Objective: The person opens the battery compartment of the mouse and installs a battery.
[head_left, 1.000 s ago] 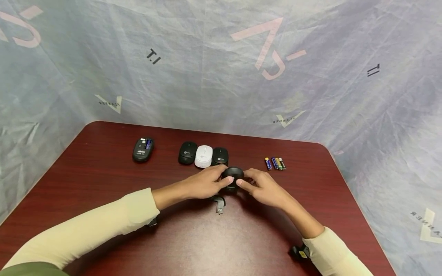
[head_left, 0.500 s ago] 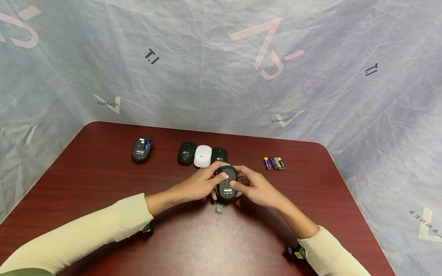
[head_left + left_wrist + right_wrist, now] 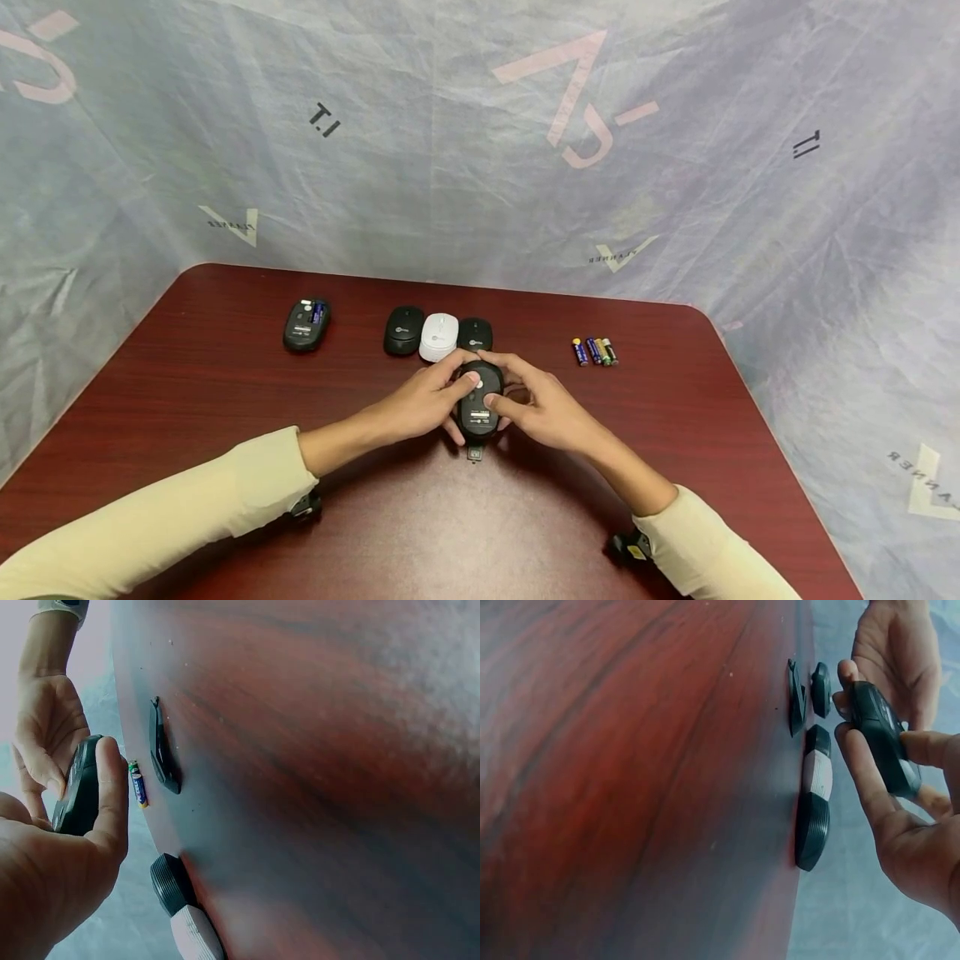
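A black computer mouse (image 3: 480,410) is held off the table between both hands, its underside with a label turned toward the head camera. My left hand (image 3: 420,403) grips it along the left side, thumb on the underside. From the right, my right hand (image 3: 551,410) holds the same mouse, also with its thumb on the underside. In the right wrist view the mouse (image 3: 885,742) is tilted between the fingers. Below it on the table lies a thin black cover (image 3: 159,750), mostly hidden by the mouse in the head view.
Behind the hands stand a black mouse (image 3: 403,331), a white mouse (image 3: 439,335) and another black mouse (image 3: 476,333) in a row. An upturned mouse (image 3: 306,327) with a blue battery in it lies at the left. Several batteries (image 3: 595,352) lie at the right.
The held mouse has tilted so its underside shows in full, and has shifted left. Both hands have moved left with it, keeping hold.
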Available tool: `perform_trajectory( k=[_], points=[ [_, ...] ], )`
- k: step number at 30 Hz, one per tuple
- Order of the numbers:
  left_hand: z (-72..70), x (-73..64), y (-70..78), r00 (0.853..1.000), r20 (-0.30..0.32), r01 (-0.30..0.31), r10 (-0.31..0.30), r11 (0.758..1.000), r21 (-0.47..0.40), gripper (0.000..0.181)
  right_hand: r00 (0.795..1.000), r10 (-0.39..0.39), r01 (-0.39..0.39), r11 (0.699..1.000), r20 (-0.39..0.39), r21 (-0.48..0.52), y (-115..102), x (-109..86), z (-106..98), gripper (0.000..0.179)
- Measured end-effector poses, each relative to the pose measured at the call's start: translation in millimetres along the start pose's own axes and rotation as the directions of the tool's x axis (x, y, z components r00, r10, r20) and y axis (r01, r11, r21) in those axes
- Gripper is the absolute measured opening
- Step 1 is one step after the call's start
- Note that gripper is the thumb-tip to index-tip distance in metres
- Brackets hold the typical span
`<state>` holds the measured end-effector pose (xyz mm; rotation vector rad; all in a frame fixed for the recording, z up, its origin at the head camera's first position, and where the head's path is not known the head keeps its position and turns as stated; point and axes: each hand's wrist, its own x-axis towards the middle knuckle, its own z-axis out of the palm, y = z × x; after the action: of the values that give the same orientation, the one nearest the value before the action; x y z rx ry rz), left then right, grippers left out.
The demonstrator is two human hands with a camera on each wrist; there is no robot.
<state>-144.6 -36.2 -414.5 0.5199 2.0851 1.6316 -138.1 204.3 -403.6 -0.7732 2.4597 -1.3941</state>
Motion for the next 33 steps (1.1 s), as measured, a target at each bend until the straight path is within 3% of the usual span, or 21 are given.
perform_trajectory(
  k=[9, 17, 21, 25, 33],
  points=[
    [-1.3, -3.0, -0.9, 1.000, -0.012, 0.005, -0.005, 1.000, -0.018, 0.037, 1.000, -0.001, 0.001, 1.000, -0.018, 0.027, -1.2, 2.6, 5.8, 0.057],
    [-3.7, -3.0, -4.2, 0.998, 0.052, -0.010, 0.020, 0.983, -0.182, 0.049, 0.999, -0.007, 0.009, 0.999, -0.049, 0.037, 0.0, 3.5, 5.2, 0.057],
    [-5.4, -3.5, -5.0, 0.997, 0.068, -0.023, 0.039, 0.976, -0.215, 0.056, 0.998, -0.001, 0.004, 0.998, -0.055, 0.065, -0.6, 3.6, 3.2, 0.055],
    [-6.4, -3.4, -4.6, 0.997, 0.059, -0.037, 0.051, 0.975, -0.218, 0.054, 0.997, -0.003, 0.009, 0.997, -0.073, 0.070, -1.7, 4.1, 2.2, 0.052],
    [-7.6, -1.2, -4.2, 0.998, 0.030, -0.055, 0.061, 0.985, -0.166, 0.051, 0.987, -0.034, 0.027, 0.999, -0.158, -0.045, -1.0, 6.8, 1.5, 0.050]
  ],
)
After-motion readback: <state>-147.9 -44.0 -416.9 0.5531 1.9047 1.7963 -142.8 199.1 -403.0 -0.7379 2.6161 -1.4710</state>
